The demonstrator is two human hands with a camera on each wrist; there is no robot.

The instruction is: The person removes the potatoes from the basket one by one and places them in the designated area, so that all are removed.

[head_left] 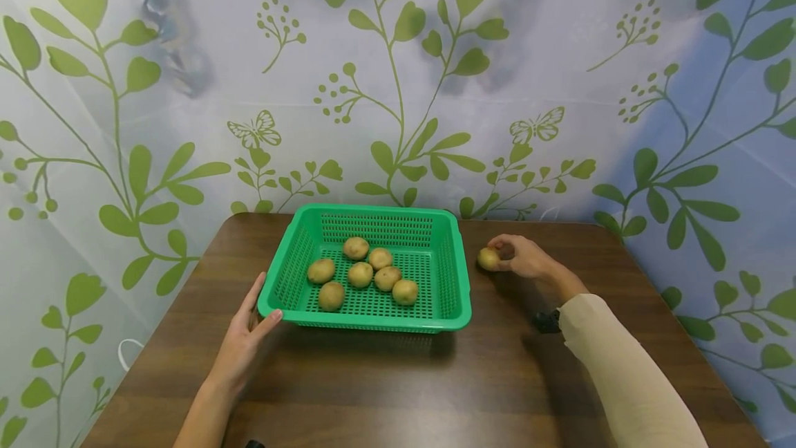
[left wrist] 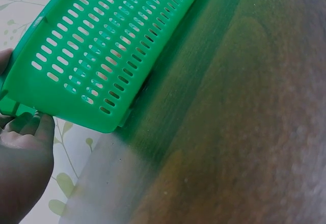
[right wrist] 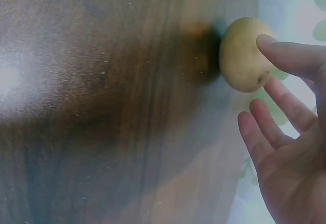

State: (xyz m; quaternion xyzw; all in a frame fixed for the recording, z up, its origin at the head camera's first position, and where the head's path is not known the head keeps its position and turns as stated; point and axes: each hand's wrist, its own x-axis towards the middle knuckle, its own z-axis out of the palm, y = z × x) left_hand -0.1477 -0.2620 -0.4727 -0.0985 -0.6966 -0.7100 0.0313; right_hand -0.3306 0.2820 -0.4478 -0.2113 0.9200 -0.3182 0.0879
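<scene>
A green perforated plastic basket (head_left: 373, 322) stands on the table and holds several potatoes (head_left: 360, 274). My left hand (head_left: 241, 339) grips its front left corner, thumb over the rim. In the left wrist view, its fingers curl beneath the rim of the basket (left wrist: 71, 101). To the right of the basket, my right hand (head_left: 527, 257) pinches a single potato (head_left: 488, 259) at the table surface. The right wrist view shows the thumb against that potato (right wrist: 244, 56) and the other fingers loosely spread; whether it touches the table is unclear.
The brown wooden table (head_left: 385, 393) reaches back to a leaf-patterned curtain (head_left: 398, 88) just behind the basket. A small black object (head_left: 547, 321) shows by the right wrist. A white loop (head_left: 127, 352) hangs beside the table's left edge.
</scene>
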